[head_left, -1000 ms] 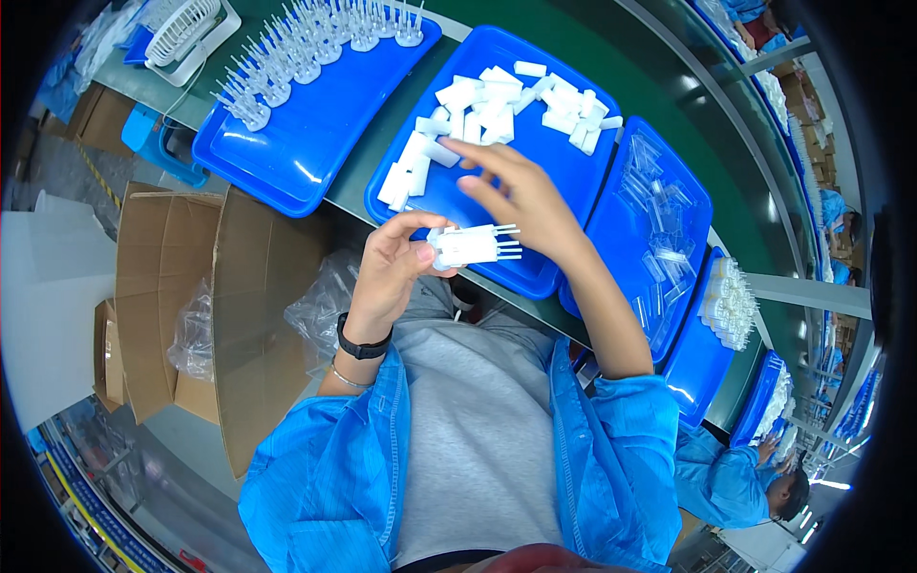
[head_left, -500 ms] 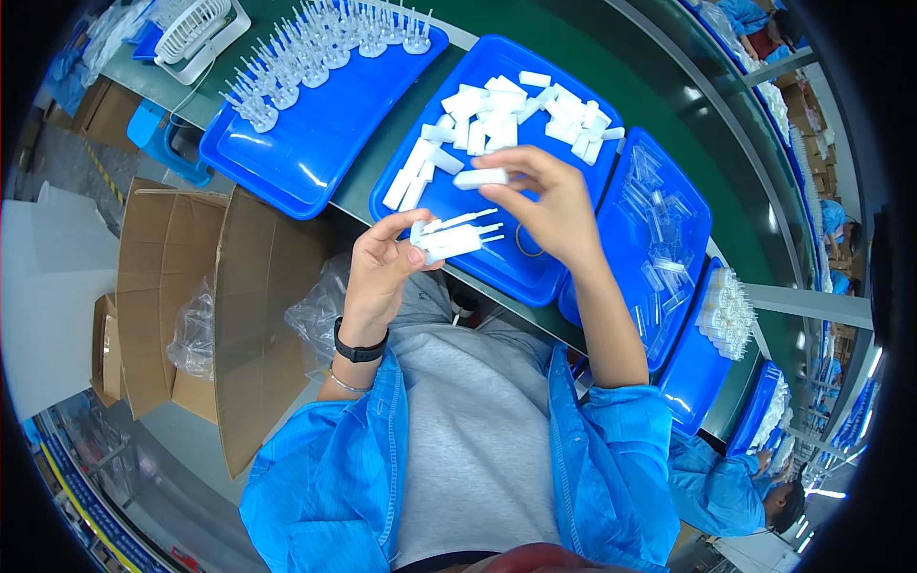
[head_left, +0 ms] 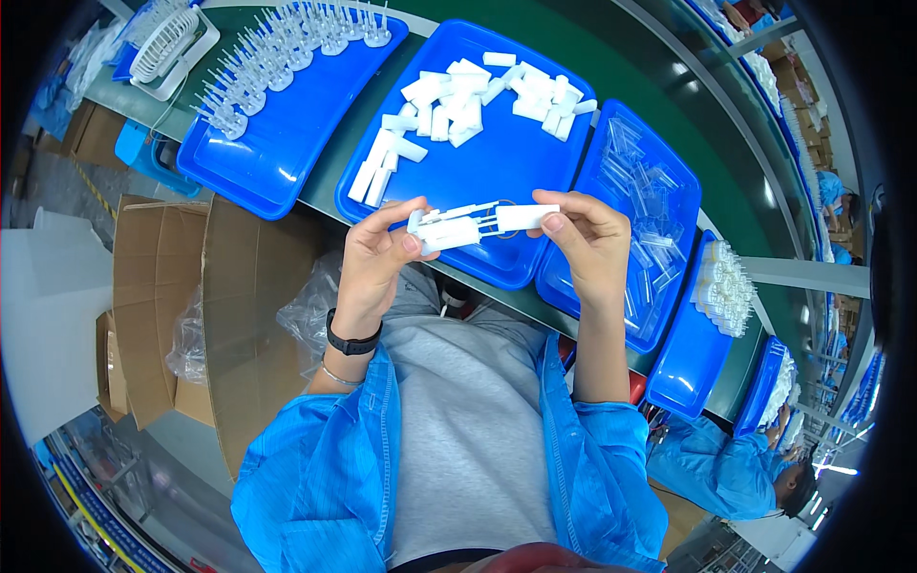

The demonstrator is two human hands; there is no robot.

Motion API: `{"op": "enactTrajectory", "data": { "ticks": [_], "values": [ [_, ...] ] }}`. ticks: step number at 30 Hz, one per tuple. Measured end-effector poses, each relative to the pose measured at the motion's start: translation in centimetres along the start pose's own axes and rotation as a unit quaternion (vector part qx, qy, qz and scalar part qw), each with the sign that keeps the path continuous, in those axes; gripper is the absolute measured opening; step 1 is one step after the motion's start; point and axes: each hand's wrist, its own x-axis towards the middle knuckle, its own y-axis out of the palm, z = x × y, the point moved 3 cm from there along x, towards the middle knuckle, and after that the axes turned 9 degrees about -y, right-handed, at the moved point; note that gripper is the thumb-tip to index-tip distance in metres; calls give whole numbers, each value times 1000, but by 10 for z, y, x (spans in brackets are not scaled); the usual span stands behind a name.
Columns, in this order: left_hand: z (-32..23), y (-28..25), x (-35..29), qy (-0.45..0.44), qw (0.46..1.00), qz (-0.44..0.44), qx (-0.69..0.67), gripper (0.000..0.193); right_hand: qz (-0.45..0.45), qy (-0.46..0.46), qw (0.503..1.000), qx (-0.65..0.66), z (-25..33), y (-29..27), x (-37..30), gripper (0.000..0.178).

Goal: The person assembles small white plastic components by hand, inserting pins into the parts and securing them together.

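My left hand pinches the base of a pronged plastic piece, held sideways above the near edge of the middle blue tray. A white block sleeve sits around part of its prongs, and thin bare prongs point to the right. Between the fingers and thumb of my right hand is another white block. Its left end meets the prong tips; whether they have entered it I cannot tell. Loose white blocks lie in the far half of the tray.
On the left, a blue tray carries several upright pronged pieces. Clear plastic parts fill a blue tray on the right, with more trays beyond. A small fan and cardboard boxes stand left. A co-worker sits right.
My right hand has come down and to the right, bringing its block in line with the prong tips. My left hand has stayed nearly in place. The view has shifted slightly.
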Motion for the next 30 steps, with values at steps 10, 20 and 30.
{"op": "enactTrajectory", "data": {
  "ticks": [10,20,30],
  "values": [
    [-5,5,-3,35,998,44,28,43,13,65,998,10,-6,-7,0,8],
    [-7,11,-4,30,996,53,68,45,43,111,993,-11,-4,2,0,8],
    [-7,6,-3,30,996,64,46,46,25,69,997,9,-1,-7,-3,8]
  ]
}}
